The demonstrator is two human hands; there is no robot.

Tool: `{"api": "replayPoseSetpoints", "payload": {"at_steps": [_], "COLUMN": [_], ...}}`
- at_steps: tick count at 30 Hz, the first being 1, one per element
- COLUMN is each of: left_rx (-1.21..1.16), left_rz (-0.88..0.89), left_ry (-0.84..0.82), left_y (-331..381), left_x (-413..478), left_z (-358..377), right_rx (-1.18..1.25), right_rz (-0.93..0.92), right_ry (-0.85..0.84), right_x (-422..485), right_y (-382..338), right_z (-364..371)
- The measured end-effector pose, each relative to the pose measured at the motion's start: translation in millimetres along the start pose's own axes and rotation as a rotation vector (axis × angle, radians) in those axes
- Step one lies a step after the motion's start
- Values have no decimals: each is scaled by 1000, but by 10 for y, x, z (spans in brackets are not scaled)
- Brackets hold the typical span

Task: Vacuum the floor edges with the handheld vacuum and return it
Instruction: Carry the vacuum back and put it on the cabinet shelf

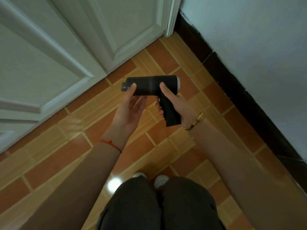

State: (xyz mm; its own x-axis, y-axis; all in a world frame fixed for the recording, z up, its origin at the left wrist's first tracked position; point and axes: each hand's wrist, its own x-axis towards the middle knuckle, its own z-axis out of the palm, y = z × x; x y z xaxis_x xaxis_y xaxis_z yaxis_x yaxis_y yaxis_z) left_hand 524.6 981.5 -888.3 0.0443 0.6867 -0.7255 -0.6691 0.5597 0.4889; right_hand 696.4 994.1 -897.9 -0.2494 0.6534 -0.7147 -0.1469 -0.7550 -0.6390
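Observation:
A black handheld vacuum [147,86] is held level in front of me above the tiled floor, with its short nozzle pointing left and a silver ring at its right end. My right hand [177,105] is wrapped around the pistol grip, thumb resting on the barrel. My left hand [129,108] cups the nozzle end of the barrel from below, with its thumb on top. A red string circles the left wrist and a gold bracelet the right.
A white panelled door [66,39] and its frame [171,17] fill the upper left. A white wall with a black skirting [232,83] runs diagonally down the right. The orange tiled floor [166,60] meets both in a corner ahead. My legs and white shoes are below.

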Motion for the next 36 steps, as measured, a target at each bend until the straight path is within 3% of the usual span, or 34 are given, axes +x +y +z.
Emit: {"api": "replayPoseSetpoints", "payload": {"at_steps": [17, 25, 36], "left_rx": [-88, -160, -146], "left_rz": [84, 129, 335], "left_ry": [45, 108, 99], "left_y": [1770, 1896, 2011], "left_x": [-4144, -5438, -6261], "left_z": [2065, 2234, 2117], "right_rx": [-128, -206, -197], "right_rz": [-76, -68, -127], "right_ry": [-25, -116, -246], "right_x": [-4044, -5112, -5774], "right_y": [-2490, -2724, -2848], "right_z": [1315, 1620, 2133]}}
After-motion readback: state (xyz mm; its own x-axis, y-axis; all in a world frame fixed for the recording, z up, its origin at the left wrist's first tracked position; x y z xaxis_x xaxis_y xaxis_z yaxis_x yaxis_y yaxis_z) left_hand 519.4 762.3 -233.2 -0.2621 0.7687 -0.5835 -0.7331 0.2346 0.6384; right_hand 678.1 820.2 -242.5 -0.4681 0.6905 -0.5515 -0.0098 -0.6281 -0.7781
